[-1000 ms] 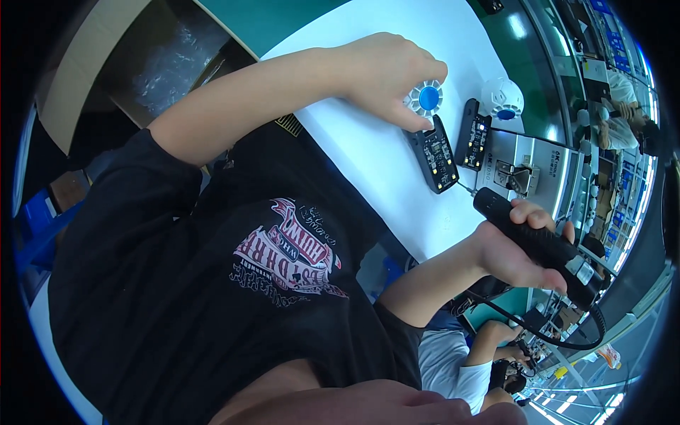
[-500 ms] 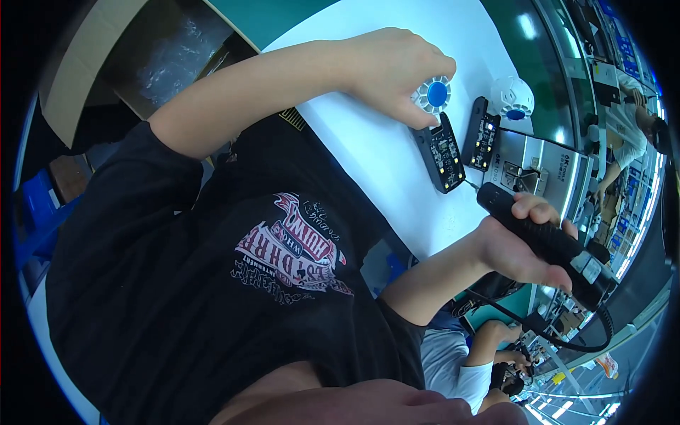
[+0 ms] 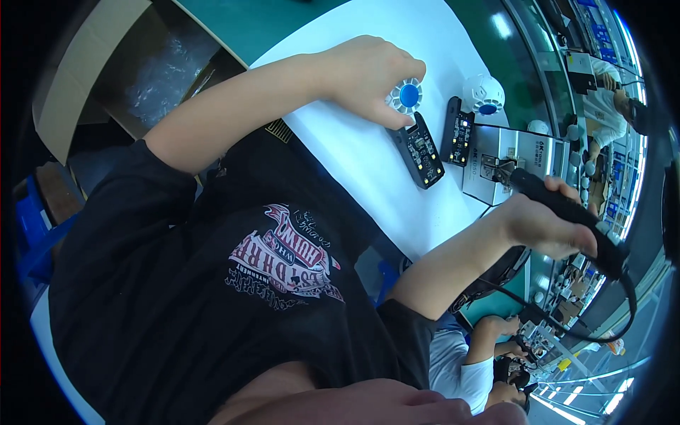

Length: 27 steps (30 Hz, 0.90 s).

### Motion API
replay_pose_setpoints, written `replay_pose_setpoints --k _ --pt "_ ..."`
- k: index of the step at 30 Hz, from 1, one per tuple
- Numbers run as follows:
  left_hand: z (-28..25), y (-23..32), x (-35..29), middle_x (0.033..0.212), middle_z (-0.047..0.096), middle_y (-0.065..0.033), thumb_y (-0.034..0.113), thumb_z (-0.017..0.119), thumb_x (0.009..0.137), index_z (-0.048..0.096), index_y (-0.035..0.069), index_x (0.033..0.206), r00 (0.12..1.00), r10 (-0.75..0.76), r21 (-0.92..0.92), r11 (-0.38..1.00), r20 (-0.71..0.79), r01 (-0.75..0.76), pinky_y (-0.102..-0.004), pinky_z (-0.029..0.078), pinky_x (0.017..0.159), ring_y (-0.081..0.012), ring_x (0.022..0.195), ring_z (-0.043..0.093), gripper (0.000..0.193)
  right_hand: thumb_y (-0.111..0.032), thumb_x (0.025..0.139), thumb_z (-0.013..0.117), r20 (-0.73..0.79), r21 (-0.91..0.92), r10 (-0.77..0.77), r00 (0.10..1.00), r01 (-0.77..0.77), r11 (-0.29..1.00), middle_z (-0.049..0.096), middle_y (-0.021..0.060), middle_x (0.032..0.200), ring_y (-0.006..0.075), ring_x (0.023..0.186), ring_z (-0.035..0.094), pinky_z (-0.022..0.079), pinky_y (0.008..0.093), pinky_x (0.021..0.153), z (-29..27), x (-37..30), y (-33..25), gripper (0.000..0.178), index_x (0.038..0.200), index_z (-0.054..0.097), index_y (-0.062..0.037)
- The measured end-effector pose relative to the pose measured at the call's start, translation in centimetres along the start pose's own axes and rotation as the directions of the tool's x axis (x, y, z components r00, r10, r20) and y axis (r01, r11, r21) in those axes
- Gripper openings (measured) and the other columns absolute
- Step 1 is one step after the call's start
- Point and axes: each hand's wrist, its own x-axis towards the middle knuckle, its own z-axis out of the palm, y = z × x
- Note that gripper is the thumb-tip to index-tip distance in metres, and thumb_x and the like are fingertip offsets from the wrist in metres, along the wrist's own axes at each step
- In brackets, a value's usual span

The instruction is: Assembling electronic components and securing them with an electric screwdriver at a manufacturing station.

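Observation:
My left hand (image 3: pixel 368 78) is closed around a white ribbed round part with a blue centre (image 3: pixel 409 95). That part adjoins one end of a black housing with a bare circuit board (image 3: pixel 423 152), which rests on the white table. In my right hand (image 3: pixel 542 230) is a black corded electric screwdriver (image 3: pixel 559 202). The screwdriver's tip is at the small metal mechanism of a silver box, a screw feeder (image 3: pixel 478 177) by its look; whether it touches a screw I cannot make out. A second black housing with a circuit board (image 3: pixel 459 134) lies beside the first.
A white rounded part with a blue face (image 3: pixel 484 94) sits beyond the second housing. An open cardboard box with clear plastic (image 3: pixel 170 78) stands at left. The screwdriver's cable (image 3: pixel 567 329) loops below my right hand. Other people work at right and lower right.
My right hand has moved the screwdriver right and away from the first housing, bringing its tip to the silver box. My left hand keeps its hold on the round part.

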Motion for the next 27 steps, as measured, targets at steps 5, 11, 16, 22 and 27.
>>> replay_pose_setpoints --k 5,11,16,22,27 --pt "0.1 -0.3 -0.2 0.095 0.071 -0.0135 0.042 0.079 0.074 0.063 0.005 0.106 0.999 -0.033 0.032 0.999 -0.002 0.033 -0.0387 0.055 0.071 -0.0323 0.084 0.071 0.051 -0.093 0.08 0.037 0.083 0.202 0.261 0.962 -0.273 0.941 0.055 0.0088 0.067 0.0215 0.054 0.056 0.052 0.0345 0.056 -1.5 0.2 0.3 0.095 0.112 0.049 -0.0044" --pt "0.0 0.0 -0.3 0.096 0.071 -0.0135 0.042 0.081 0.074 0.064 0.006 0.107 0.999 -0.043 0.056 0.998 0.007 0.042 -0.0387 0.056 0.072 -0.0325 0.085 0.071 0.052 -0.09 0.082 0.042 0.335 0.483 0.309 0.89 -0.443 0.755 0.059 0.0112 0.07 0.0226 0.056 0.056 0.051 0.0378 0.058 -5.5 -3.6 -1.8 0.094 0.12 0.053 -0.0049" --pt "0.1 0.0 -0.4 0.096 0.071 -0.0135 0.043 0.081 0.074 0.064 0.006 0.106 0.999 -0.052 0.063 0.997 0.005 0.052 -0.0386 0.056 0.071 -0.0324 0.085 0.071 0.052 -0.088 0.083 0.044 0.374 0.502 0.305 0.876 -0.468 0.727 0.062 0.0131 0.073 0.0235 0.057 0.057 0.051 0.0383 0.059 -5.7 -5.6 -1.6 0.095 0.128 0.052 -0.0043" --pt "-0.6 0.2 -0.3 0.094 0.071 -0.014 0.042 0.082 0.074 0.064 0.006 0.105 1.0 -0.007 0.048 0.999 -0.029 0.009 -0.0387 0.056 0.071 -0.0322 0.084 0.071 0.051 -0.087 0.085 0.043 0.444 0.552 0.269 0.855 -0.498 0.669 0.063 0.0138 0.077 0.0245 0.06 0.059 0.051 0.0405 0.062 -5.5 -6.4 -1.1 0.094 0.129 0.053 -0.0042" --pt "-2.1 1.0 0.1 0.091 0.069 -0.0227 0.041 0.079 0.072 0.063 0.002 0.096 0.994 -0.06 -0.003 0.998 0.088 0.06 -0.0465 0.054 0.078 -0.0409 0.087 0.068 0.049 -0.085 0.087 0.042 0.551 0.614 0.165 0.818 -0.532 0.583 0.066 0.0147 0.081 0.0257 0.065 0.061 0.051 0.0425 0.066 -6.0 -6.4 -0.1 0.093 0.131 0.054 -0.004"
